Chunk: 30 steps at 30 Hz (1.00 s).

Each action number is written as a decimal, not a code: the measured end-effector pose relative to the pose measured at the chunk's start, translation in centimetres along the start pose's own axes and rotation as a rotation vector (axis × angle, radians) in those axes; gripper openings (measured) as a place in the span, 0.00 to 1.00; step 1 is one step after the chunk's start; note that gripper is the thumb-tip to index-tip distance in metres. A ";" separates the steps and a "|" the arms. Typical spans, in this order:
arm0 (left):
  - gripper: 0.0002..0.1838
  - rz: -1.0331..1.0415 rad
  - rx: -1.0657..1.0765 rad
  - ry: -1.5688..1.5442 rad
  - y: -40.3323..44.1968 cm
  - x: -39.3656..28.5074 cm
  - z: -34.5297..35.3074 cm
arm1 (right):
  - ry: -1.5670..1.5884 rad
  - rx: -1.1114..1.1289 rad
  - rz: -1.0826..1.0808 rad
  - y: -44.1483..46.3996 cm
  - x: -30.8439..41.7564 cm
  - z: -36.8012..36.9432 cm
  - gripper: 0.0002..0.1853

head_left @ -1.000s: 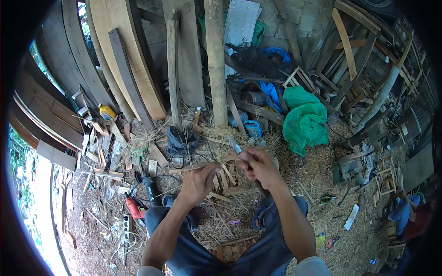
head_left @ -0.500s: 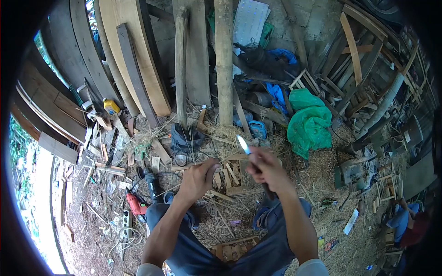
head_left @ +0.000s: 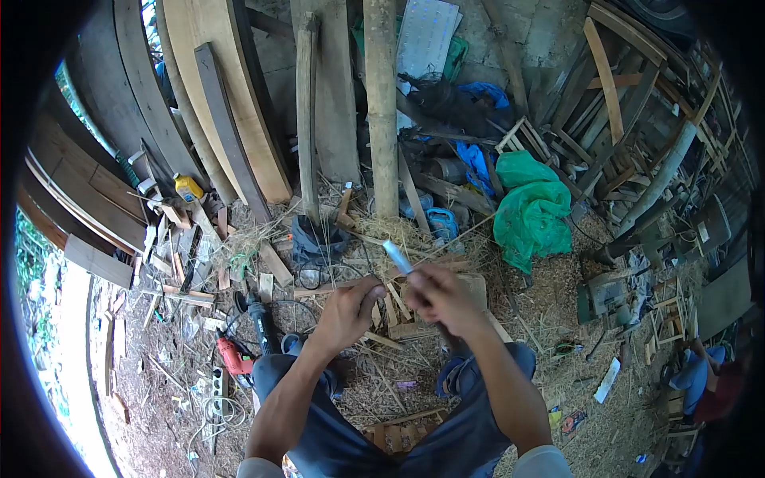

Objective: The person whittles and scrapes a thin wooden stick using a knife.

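Observation:
My right hand [head_left: 448, 301] is closed around the handle of a knife [head_left: 397, 257]. Its bright blade points up and to the left, and the dark end of the handle sticks out below the fist. Just left of it, my left hand [head_left: 348, 312] is closed with the thumb pressed against the fingers. What it pinches, if anything, is too thin to make out against the straw. Both hands are above the littered ground in front of my knees, a small gap apart.
A red power drill [head_left: 234, 356] and an angle grinder [head_left: 263, 325] lie by my left knee, near a power strip [head_left: 217, 390]. Ahead are a bamboo post [head_left: 381, 111], leaning planks [head_left: 231, 103] and a green plastic bag [head_left: 532, 215]. Another person [head_left: 705, 378] sits at far right.
My right hand has moved left toward my left hand, and the knife blade has swung left and down. The left hand has shifted only slightly.

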<state>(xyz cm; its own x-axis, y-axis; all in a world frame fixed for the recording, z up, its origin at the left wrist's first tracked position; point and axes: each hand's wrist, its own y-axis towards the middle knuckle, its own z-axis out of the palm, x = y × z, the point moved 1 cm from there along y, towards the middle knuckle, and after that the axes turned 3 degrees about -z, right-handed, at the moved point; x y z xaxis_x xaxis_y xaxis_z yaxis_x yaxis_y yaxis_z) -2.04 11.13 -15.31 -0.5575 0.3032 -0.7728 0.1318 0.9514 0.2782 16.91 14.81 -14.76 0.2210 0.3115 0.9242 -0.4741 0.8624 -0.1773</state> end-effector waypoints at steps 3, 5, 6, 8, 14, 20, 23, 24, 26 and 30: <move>0.05 -0.080 0.047 -0.098 0.2 -0.4 -0.2 | -0.047 0.033 0.048 0.5 -0.8 0.4 0.14; 0.06 -0.059 0.071 -0.108 0.1 -0.1 -0.3 | -0.033 -0.004 0.063 0.7 -0.5 -0.1 0.14; 0.06 -0.060 0.068 -0.107 0.1 -0.2 -0.4 | -0.010 -0.032 0.064 0.6 0.2 -0.7 0.14; 0.06 -0.039 0.091 -0.094 0.1 -0.3 -0.5 | 0.039 -0.025 0.066 0.2 1.7 -1.6 0.14; 0.04 0.026 0.071 -0.150 -0.6 0.3 -1.0 | 0.068 -0.160 -0.005 -0.1 3.1 -5.5 0.16; 0.04 0.054 0.081 0.001 -0.9 0.5 -1.3 | 0.046 -0.218 0.051 -0.3 3.0 -6.6 0.16; 0.05 -0.049 0.104 -0.036 -1.5 1.1 -2.9 | 0.157 -0.393 -0.169 -0.6 4.1 -11.3 0.16; 0.05 -0.043 0.101 -0.033 -1.6 1.5 -3.3 | 0.157 -0.390 -0.177 -1.1 4.2 -12.5 0.16; 0.03 -0.077 0.015 0.074 -1.8 2.5 -3.8 | 0.120 -0.519 -0.239 -1.8 4.1 -13.9 0.15; 0.03 -0.098 -0.054 0.091 -1.2 2.4 -3.0 | 0.072 -0.437 -0.126 -1.5 2.3 -11.9 0.18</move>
<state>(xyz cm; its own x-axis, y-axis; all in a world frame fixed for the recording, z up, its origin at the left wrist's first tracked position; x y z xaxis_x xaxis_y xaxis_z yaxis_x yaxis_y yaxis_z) -5.97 10.56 -15.77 -0.6375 0.2003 -0.7439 0.0299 0.9713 0.2359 28.25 18.94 -16.39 0.3201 0.2073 0.9244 -0.0390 0.9778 -0.2058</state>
